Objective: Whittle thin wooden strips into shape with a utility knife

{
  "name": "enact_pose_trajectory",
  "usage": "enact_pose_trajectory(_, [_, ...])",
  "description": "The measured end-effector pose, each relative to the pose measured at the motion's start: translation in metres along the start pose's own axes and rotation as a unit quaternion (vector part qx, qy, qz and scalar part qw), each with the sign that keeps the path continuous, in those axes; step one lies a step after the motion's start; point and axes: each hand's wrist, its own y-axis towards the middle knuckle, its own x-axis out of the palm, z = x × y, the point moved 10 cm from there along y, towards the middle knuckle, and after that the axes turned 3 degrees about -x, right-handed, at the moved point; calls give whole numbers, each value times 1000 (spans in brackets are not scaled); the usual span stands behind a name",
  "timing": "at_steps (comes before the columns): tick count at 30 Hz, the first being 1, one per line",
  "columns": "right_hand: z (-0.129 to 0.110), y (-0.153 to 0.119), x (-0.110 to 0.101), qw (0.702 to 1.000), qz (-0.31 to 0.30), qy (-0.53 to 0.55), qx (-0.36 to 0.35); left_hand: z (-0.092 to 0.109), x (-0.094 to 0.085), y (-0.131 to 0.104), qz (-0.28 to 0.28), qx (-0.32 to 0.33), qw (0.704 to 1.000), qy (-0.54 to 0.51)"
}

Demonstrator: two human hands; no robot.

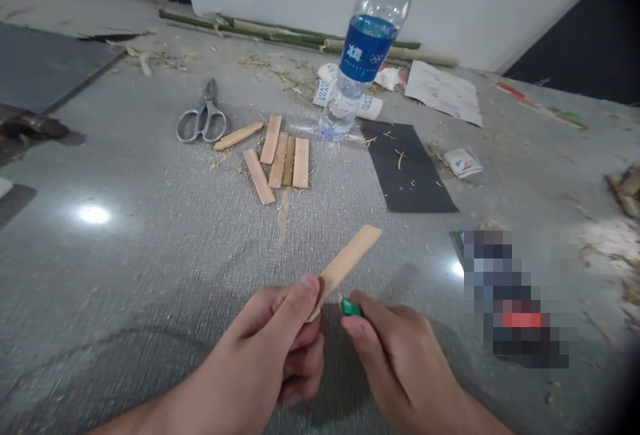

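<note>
My left hand (280, 335) is closed around the lower end of a flat bamboo strip (353, 255), thumb on top. The strip tilts up and to the right, its far end free above the floor. Beside it, my right hand (400, 348) is closed on a small green tool (351, 307). Only the green end shows past the thumb and forefinger; the rest is hidden in the hand. That end sits just right of the strip, and I cannot tell whether they touch. Several short strips (301, 163) lie ahead on the floor, near one pointed strip (239, 136).
Scissors (204, 118) lie left of the short strips. A water bottle (367, 48) stands upright beyond, near a black sheet (407, 168) and crumpled wrappers (443, 92). Bamboo poles (280, 35) lie along the wall. A blurred-out object (510, 295) is at right. Shavings litter the floor.
</note>
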Motion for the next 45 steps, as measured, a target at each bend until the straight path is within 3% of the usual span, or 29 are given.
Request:
enact_pose_trajectory(9, [13, 0, 0, 996, -53, 32, 58, -5, -1, -8, -25, -7, 996, 91])
enact_pose_trajectory(18, [15, 8, -4, 997, 6, -5, 82, 1, -6, 0, 7, 31, 997, 72])
enact_pose_trajectory(20, [24, 12, -15, 995, 31, -25, 90, -2, -8, -6, 22, 30, 995, 96])
enact_pose_trajectory(22, [38, 9, -46, 980, 131, -72, 132, -11, -2, -12, -9, 7, 989, 147])
enact_pose_trajectory(24, [44, 5, -67, 967, 184, -89, 151, -17, 6, -17, -50, -1, 982, 183])
enact_pose_trajectory(27, [37, 3, -76, 967, 201, -87, 133, -15, -3, -13, -11, 10, 990, 143])
enact_pose_trajectory(32, [21, 1, -57, 981, 176, -37, 69, -5, -10, 0, 22, 49, 991, 119])
enact_pose_trajectory(36, [11, 2, -25, 997, 78, -8, 21, -2, -17, 3, 49, 67, 992, 97])
enact_pose_trajectory(39, [9, 1, -9, 999, 27, 14, 16, -3, -20, 3, 59, 72, 991, 93])
enact_pose_trajectory(45, [12, 2, -1, 999, -11, 31, 33, -6, -19, 0, 51, 71, 988, 126])
